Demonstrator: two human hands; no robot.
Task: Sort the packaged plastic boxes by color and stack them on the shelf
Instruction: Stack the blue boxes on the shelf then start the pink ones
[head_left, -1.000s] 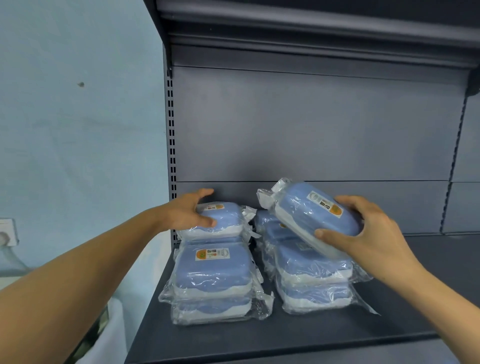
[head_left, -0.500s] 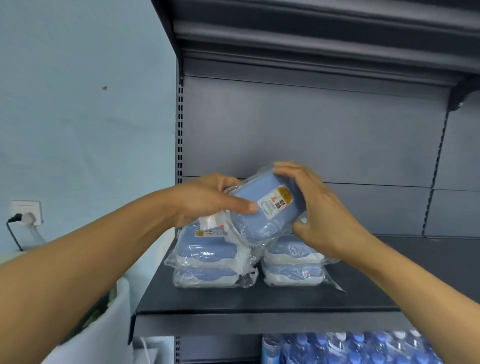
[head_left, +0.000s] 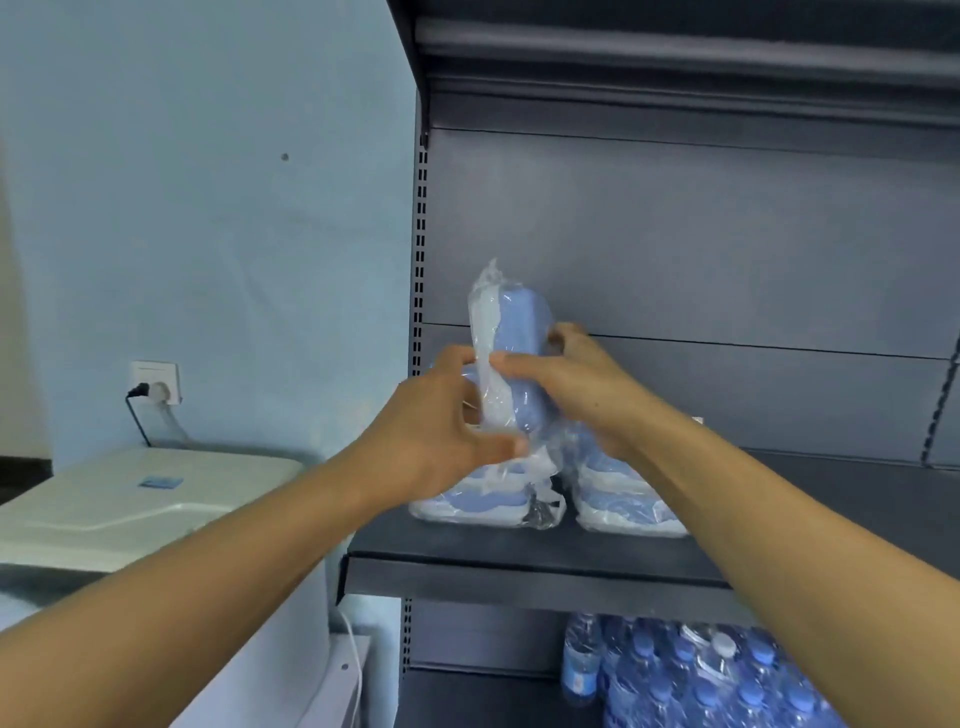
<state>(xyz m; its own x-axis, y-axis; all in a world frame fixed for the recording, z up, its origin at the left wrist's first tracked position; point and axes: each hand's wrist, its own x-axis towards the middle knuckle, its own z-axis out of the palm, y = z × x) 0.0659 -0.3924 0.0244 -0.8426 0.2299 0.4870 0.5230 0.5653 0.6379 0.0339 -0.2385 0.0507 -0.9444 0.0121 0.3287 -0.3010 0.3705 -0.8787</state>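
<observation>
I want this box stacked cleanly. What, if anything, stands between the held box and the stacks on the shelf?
Nothing visible. Both hands, left hand and right hand, hold the wrapped blue box upright directly above the two blue stacks on the shelf.

The wrapped blue box (head_left: 519, 358) now stands nearly on end between both hands, no longer tilted label-up above the stacks (head_left: 488, 499) (the label faces away or is hidden). The left hand (head_left: 441, 441) has left the left stack's top box and grips the loose wrapping, thumb along the bottom edge. The right hand (head_left: 576, 384) holds the box from its far side. The view sits lower, showing bottled water (head_left: 701, 675) below the shelf (head_left: 519, 571).
</observation>
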